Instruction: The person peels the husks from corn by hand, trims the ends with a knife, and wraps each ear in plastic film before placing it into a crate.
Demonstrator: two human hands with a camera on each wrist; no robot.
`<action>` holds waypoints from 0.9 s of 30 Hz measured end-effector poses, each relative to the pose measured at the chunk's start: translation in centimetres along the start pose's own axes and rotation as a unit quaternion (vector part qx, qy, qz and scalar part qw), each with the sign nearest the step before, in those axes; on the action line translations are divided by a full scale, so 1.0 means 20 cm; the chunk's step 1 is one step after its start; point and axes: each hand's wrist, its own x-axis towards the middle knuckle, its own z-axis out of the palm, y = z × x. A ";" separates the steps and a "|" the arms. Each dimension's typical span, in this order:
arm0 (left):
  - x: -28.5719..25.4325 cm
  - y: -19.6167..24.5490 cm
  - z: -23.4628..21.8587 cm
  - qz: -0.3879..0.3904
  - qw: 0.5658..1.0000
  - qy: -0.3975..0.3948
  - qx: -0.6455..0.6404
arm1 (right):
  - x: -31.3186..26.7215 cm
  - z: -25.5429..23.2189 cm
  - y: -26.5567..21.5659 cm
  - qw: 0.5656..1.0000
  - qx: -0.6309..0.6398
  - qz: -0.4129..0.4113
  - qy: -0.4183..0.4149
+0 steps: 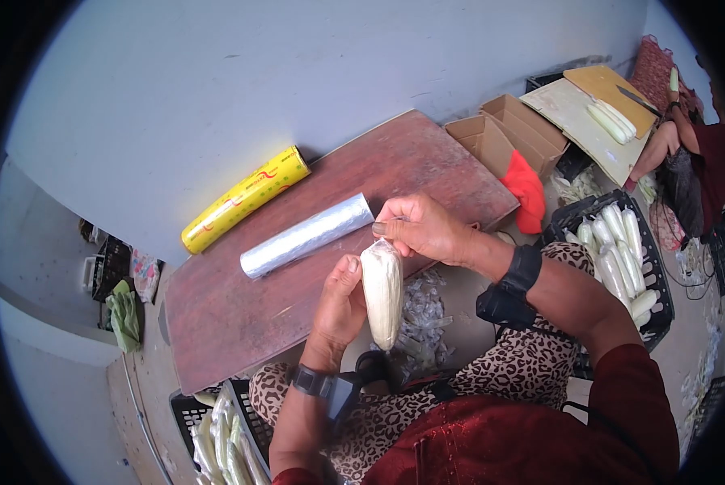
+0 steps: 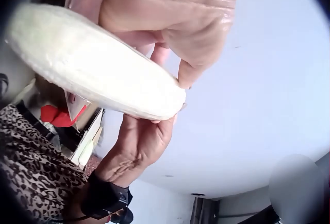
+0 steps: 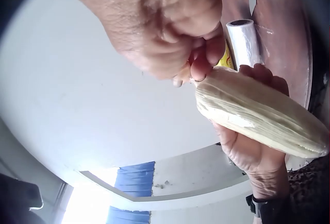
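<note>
I can read nothing here. The yellow roll (image 1: 245, 199) lying beyond my fingers on the tabletop (image 1: 233, 307) carries red markings, but they are too small and blurred to make out as letters or a brand.

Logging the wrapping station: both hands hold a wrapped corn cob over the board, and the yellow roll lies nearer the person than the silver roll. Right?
Not quite. In the head view the silver roll lies nearer the person; the yellow roll is beyond it. Both the left hand and right hand do hold the wrapped corn cob over the board.
</note>
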 end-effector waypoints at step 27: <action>0.00 0.02 0.10 0.028 0.989 0.065 0.128 | 0.03 -0.03 0.07 0.987 -0.157 -0.009 0.043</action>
